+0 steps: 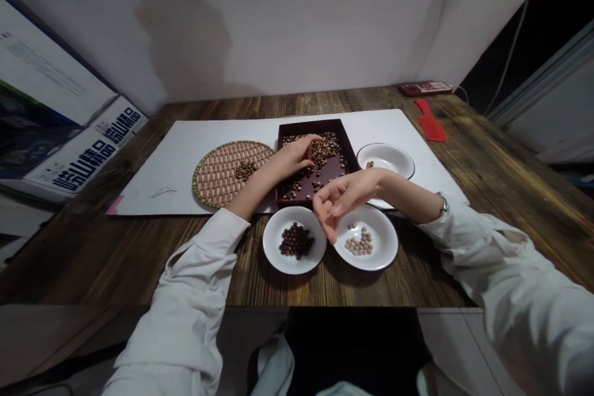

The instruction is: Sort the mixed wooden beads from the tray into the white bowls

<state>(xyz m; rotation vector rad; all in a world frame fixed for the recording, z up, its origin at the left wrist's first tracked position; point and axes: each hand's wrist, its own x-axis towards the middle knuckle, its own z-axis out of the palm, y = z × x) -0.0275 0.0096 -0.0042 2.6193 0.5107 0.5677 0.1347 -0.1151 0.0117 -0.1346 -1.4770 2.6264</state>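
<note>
My left hand [297,154] reaches into a dark red box [346,145] of mixed brown, tan and pale beads [325,147]. Its thumb and forefinger are apart just over the beads, with nothing visible between them. My right hand [348,195] hangs over the gap between two white bowls, fingers curled in and thumb against them; whatever they hold is hidden. Below it on the left, one bowl [273,260] contains dark brown beads [296,241]. The bowl on the right [387,247], partly behind my hand, contains pale beads [359,244].
A round woven tray [216,170] with brown beads lies left of the box. Another white bowl [394,158] with a few yellowish beads is behind my right wrist. A red comb-shaped piece [430,120] and a power bank-like device [424,88] lie at the far right. Printed boxes [88,154] stand left.
</note>
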